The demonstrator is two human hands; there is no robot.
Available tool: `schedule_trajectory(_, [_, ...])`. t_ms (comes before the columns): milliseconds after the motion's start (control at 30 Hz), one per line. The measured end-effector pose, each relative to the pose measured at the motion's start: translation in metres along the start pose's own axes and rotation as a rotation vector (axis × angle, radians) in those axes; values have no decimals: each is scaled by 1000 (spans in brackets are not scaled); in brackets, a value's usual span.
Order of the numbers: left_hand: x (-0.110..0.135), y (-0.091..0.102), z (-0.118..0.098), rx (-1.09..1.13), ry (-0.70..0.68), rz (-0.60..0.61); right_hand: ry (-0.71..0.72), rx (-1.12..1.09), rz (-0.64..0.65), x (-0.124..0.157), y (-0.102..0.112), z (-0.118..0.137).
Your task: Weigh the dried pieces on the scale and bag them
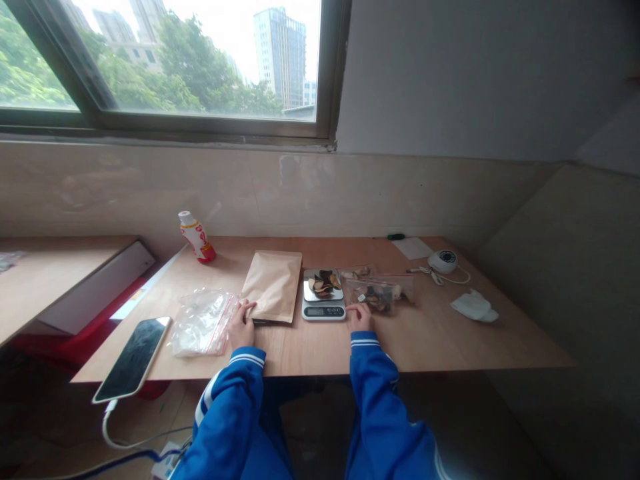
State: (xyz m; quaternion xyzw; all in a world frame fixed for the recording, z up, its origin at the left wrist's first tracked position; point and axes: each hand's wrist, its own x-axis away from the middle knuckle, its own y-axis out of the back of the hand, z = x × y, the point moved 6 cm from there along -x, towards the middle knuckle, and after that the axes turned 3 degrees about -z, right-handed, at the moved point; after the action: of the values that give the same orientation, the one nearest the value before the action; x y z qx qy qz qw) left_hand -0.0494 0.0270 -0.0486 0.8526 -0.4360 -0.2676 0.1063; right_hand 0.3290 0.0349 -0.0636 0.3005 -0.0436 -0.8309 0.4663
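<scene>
Nearest: blue tracksuit sleeves [225, 413] with white stripes, both forearms reaching over the wooden surface [300, 353].
Left hand [241, 325]: fingers loosely curved, lying on the near corner of a kraft paper pouch [273, 287]; cannot tell whether it grips.
Right hand [360, 317]: slightly curled, holding nothing, at the near edge of a zip bag [395, 287] of dried slices [375, 298], just beside a digital kitchen scale [323, 311].
Scale platter [306, 291]: more dried slices, dark and pale, heaped on it.
Left of the hands: crumpled clear zip bag [203, 323]; smartphone [133, 359] on a cable.
Farther: white cloth [474, 307]; round white device [443, 261]; red-and-white plastic bottle [197, 237].
</scene>
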Motion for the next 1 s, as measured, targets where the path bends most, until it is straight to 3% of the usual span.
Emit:
schedule_trajectory(200, [-1,0,-1,-84,-3,20,-5,8,-14,-1,0,3])
schedule_trajectory(300, [2,0,-13,-179,-57,-2,-24,18,-41,0,1,9])
schedule_trajectory(467, [21,20,-57,-389,-164,-216,-34,14,-46,0,4,17])
schedule_trajectory(567, [29,42,-71,-486,-136,-305,-42,14,-43,0,4,18])
schedule_trajectory(633, [27,58,-64,-587,-37,-300,-49,15,-40,1,4,18])
schedule_trajectory(767, [13,72,-20,-685,168,17,-48,21,-32,1,4,22])
schedule_trajectory(833, [4,78,-3,-602,163,84,-46,26,-29,1,6,25])
schedule_trajectory(900, [-4,86,5,-491,157,61,-45,24,-27,1,10,28])
schedule_trajectory(1000, [-11,103,-8,-410,142,-191,-55,-3,-59,7,16,37])
